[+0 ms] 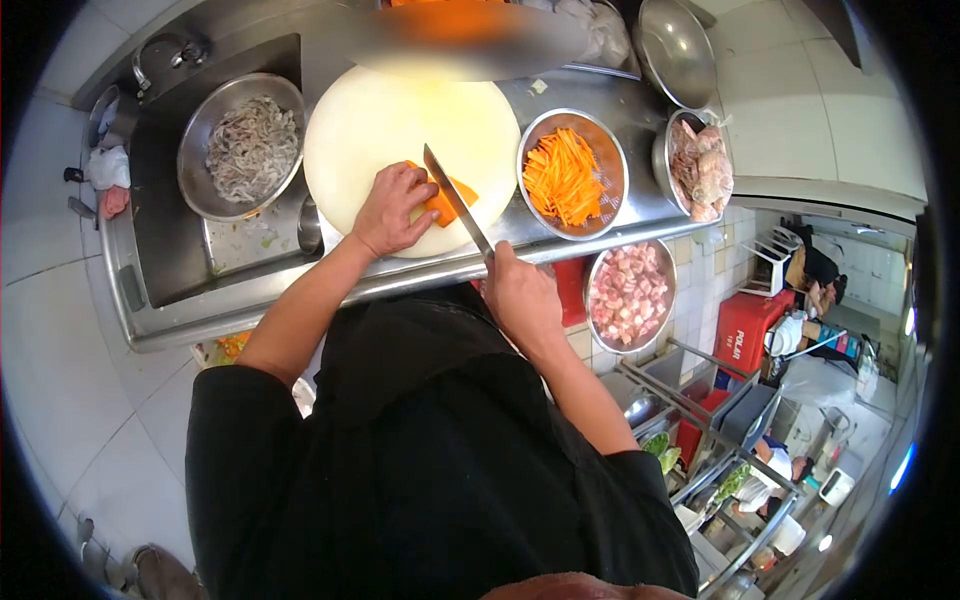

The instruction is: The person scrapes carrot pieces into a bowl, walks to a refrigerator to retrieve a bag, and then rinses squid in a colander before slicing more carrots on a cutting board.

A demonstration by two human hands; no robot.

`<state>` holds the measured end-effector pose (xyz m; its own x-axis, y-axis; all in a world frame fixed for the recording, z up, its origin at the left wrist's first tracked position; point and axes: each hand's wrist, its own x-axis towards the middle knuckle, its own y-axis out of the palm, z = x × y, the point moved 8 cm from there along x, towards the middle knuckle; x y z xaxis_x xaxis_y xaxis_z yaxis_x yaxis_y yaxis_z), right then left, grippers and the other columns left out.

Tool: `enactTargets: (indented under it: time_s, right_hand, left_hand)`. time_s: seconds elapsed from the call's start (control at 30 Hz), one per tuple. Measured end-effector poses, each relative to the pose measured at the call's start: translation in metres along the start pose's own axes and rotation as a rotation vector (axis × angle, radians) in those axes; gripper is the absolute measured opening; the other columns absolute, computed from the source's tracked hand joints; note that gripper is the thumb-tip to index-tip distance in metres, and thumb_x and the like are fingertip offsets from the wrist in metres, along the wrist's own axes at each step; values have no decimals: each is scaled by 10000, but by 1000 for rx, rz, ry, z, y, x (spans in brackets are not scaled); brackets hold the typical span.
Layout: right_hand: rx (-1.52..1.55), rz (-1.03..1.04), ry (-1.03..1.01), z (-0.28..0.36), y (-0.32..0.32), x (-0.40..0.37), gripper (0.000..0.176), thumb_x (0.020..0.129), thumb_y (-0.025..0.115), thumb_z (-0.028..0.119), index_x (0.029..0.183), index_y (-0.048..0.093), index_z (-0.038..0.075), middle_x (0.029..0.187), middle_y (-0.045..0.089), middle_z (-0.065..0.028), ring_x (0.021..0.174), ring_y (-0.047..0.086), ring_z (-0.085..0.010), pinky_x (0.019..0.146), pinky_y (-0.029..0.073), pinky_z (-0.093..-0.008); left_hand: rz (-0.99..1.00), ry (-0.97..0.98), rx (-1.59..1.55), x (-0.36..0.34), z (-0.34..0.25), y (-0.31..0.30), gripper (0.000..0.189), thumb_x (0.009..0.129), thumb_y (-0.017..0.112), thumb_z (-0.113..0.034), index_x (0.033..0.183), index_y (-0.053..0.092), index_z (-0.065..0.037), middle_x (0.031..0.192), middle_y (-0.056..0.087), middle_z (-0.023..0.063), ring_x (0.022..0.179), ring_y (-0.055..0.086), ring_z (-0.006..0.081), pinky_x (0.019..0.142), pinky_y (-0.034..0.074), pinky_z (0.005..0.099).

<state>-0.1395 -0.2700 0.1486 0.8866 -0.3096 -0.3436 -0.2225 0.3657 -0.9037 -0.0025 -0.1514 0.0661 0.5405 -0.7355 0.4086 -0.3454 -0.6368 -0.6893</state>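
Note:
On the round cutting board [350,125], my left hand [392,212] presses a carrot piece [462,190] down with curled fingers. A knife [455,197] in my right hand [524,300] lies across the orange piece, its blade just right of my left fingertips. My right fingers are wrapped around the handle near the counter's front edge. To the right of the board, a steel colander [524,140] holds orange strips [566,180]. Whether the blade has cut into the piece is hard to make out.
Left of the board, a sink [155,190] contains a bowl [190,165] of greyish shrimp-like pieces. Another bowl [672,160] with raw meat and bags stands at the counter's right end. Lower down is a bowl [630,348] of diced pink meat. A red cooler [745,335] is farther right.

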Motion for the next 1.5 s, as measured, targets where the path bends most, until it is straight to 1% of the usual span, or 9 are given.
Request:
enactTargets:
  time_s: [0.17, 0.37, 0.47, 0.77, 0.97, 1.13, 1.17, 1.4, 1.5]
  right_hand:
    - [-16, 83, 76, -7, 5, -16, 97, 917, 479, 87, 951, 527, 9, 746, 672, -270, 741, 689, -443, 685, 538, -552]
    - [74, 37, -28, -3, 44, 23, 112, 923, 470, 85, 960, 513, -11, 774, 680, -273, 763, 693, -447, 703, 540, -550]
    - [63, 4, -11, -7, 56, 33, 107, 926, 465, 85, 960, 517, -2, 786, 685, -271, 765, 693, -443, 711, 538, -547]
    - [-6, 38, 16, 4, -4, -6, 99, 922, 475, 83, 955, 529, 6, 757, 680, -266, 749, 692, -442, 709, 538, -544]
    - [-6, 56, 41, -2, 9, -11, 117, 908, 466, 62, 966, 546, -1, 747, 679, -257, 746, 692, -441, 673, 543, -544]
    - [31, 3, -22, -8, 60, 24, 148, 920, 455, 73, 1011, 538, -9, 775, 686, -255, 754, 698, -436, 679, 549, -544]
    - [20, 5, -18, -9, 62, 30, 152, 924, 453, 76, 1019, 535, -10, 780, 687, -255, 754, 699, -435, 682, 551, -541]
    - [-4, -20, 9, -12, 56, 31, 116, 933, 454, 85, 978, 532, 13, 759, 685, -255, 723, 701, -432, 671, 560, -529]
    - [12, -30, -5, -9, 34, 23, 142, 966, 489, 150, 963, 533, 16, 735, 676, -259, 708, 693, -443, 660, 554, -538]
  left_hand:
    - [0, 6, -3, 0, 0, 0, 352, 806, 718, -238, 1096, 630, -59, 1143, 548, 132, 1108, 492, 365, 986, 394, 482]
    - [-22, -5, -23, 0, 0, 0, 353, 798, 729, -216, 1099, 632, -60, 1145, 556, 131, 1125, 495, 365, 998, 395, 482]
    - [-39, -1, -37, -2, 4, 0, 336, 796, 732, -192, 1090, 637, -59, 1136, 563, 129, 1125, 500, 363, 999, 395, 477]
    - [11, -13, -11, 1, -2, -1, 284, 818, 699, -148, 1078, 632, -57, 1147, 560, 132, 1117, 505, 363, 995, 391, 478]
    - [-22, 1, -4, -1, 0, -1, 302, 817, 695, -150, 1094, 624, -55, 1158, 559, 139, 1127, 503, 367, 992, 397, 487]
    - [1, -27, 23, -3, 4, 6, 314, 811, 706, -152, 1096, 629, -43, 1195, 559, 149, 1165, 493, 384, 1018, 397, 502]
    - [-57, -23, 20, -3, 4, 3, 314, 802, 713, -160, 1090, 647, -54, 1169, 580, 132, 1154, 499, 376, 1027, 392, 479]
    - [-72, -25, -66, -5, 8, 1, 308, 794, 730, -155, 1076, 651, -58, 1149, 594, 118, 1145, 515, 352, 1015, 393, 467]
    - [-65, -19, -35, -4, 6, -1, 286, 808, 723, -178, 1059, 643, -68, 1121, 586, 106, 1125, 522, 329, 997, 390, 449]
